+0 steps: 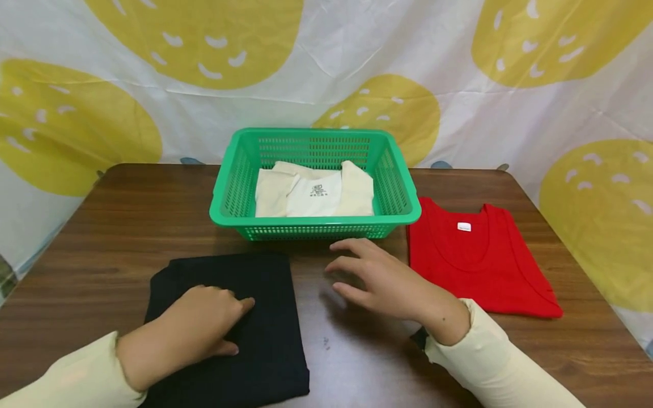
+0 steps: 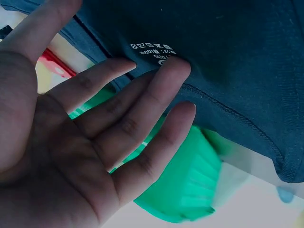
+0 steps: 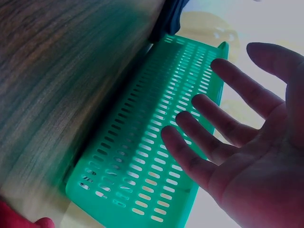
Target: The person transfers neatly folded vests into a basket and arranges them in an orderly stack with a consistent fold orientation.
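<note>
A folded black garment (image 1: 255, 328) lies flat at the front left; in the left wrist view the cloth (image 2: 237, 52) looks dark blue, with white care print near its stitched neckline. My left hand (image 1: 191, 326) is over this garment, its fingers loosely bent and gripping nothing. Between the garment and a folded red tank top (image 1: 510, 272), my right hand (image 1: 380, 277) hovers above the table with fingers spread and holding nothing. Just beyond its fingertips stands a green plastic basket (image 1: 321, 220). The right wrist view shows the slotted side of that basket (image 3: 142, 137) close to the fingers.
Inside the basket sits a folded cream and white garment (image 1: 316, 192) with a small dark print. Everything stands on a brown wooden table (image 1: 138, 215). Behind its far edge hangs a white cloth (image 1: 367, 34) with large yellow shapes.
</note>
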Demonstrator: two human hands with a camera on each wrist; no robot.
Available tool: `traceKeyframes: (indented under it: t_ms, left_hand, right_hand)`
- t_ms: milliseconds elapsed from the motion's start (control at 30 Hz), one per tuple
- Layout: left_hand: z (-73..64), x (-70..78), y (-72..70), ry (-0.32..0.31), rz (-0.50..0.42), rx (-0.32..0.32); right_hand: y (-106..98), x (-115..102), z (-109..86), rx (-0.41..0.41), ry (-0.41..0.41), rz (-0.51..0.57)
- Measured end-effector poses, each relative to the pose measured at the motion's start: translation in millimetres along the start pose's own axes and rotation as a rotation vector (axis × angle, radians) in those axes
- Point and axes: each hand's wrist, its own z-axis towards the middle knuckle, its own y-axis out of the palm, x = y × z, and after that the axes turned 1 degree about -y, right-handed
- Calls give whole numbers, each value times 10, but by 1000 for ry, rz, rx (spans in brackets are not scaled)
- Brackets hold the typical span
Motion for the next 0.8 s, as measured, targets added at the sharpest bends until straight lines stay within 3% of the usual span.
traceKeyframes:
  t_ms: [433,800]
  left_hand:
    - [253,429,-131,86,132,23]
    - [514,732,-229,102,214,-9]
  right_hand:
    - [-22,28,-3,1,-15,3]
    - [-26,67,-20,-96,30,-33]
